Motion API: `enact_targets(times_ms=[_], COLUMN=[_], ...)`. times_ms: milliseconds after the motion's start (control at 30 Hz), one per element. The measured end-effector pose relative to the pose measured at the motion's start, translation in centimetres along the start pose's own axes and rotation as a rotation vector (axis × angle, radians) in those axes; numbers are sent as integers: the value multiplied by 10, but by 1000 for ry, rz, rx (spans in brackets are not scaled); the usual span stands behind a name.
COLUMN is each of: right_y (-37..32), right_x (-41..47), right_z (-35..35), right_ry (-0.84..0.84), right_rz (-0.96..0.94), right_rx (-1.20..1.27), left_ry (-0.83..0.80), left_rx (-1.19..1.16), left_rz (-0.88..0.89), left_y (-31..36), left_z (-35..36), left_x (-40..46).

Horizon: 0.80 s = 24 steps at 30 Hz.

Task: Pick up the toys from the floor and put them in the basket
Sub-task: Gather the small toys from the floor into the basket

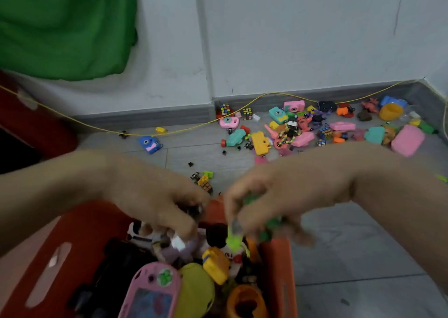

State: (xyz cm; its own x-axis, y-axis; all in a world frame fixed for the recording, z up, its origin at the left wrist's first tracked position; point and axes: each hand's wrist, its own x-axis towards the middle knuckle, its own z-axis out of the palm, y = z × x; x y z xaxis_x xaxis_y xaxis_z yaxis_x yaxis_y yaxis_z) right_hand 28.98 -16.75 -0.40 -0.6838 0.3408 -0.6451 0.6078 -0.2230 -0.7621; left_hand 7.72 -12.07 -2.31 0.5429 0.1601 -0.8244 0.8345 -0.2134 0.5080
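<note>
Both hands hover over the orange-red basket (278, 281) at the bottom of the head view. My left hand (157, 201) has its fingers curled down around a small dark toy (194, 211), blurred. My right hand (271, 201) has curled fingers around small green toys (269, 228); a lime-green piece (234, 239) sits just below its fingertips. Inside the basket lie a pink toy phone (150, 293), a yellow toy camera (215, 264) and other toys. Many toys remain scattered on the grey floor along the wall, among them a blue camera (149, 144) and a pink case (407, 140).
A yellow cord (72, 120) runs along the skirting board. A green cloth (65, 26) hangs at the upper left over a red object (29, 123). A few small pieces (204, 180) lie on the tiles just beyond the basket. Bare grey tiles (351, 257) lie right of the basket.
</note>
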Motion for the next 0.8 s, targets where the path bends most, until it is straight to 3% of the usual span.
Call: enact_targets(times_ms=[100,200,300,367,500,633,700,800], right_y=[3,5,9,21,70,121,138,158], right_x=[20,26,24,24,46,86,107,140], right_z=[20,16,-6,-24,-51,-58,-56,-51], right_ry=[-33,60,237,390,679,667,641,594], right_rz=[224,253,123,69,104,158,184,156], right_rx=[-291,-354,-163,-42,-9,-153,-337,-448], left_ry=[-17,60,119,103,314,358,371,367], left_rx=[292,507,318,180,-16,45,65,322], left_rz=[-116,-213,-277,-172,-118,-320,-389,-515], left_y=[-7,-14,-25,-11,-1,-37,-47,-69], left_z=[20,15,-3,-21,-55,-68,-69,-66], left_x=[12,18,23,22,42,92,108,138])
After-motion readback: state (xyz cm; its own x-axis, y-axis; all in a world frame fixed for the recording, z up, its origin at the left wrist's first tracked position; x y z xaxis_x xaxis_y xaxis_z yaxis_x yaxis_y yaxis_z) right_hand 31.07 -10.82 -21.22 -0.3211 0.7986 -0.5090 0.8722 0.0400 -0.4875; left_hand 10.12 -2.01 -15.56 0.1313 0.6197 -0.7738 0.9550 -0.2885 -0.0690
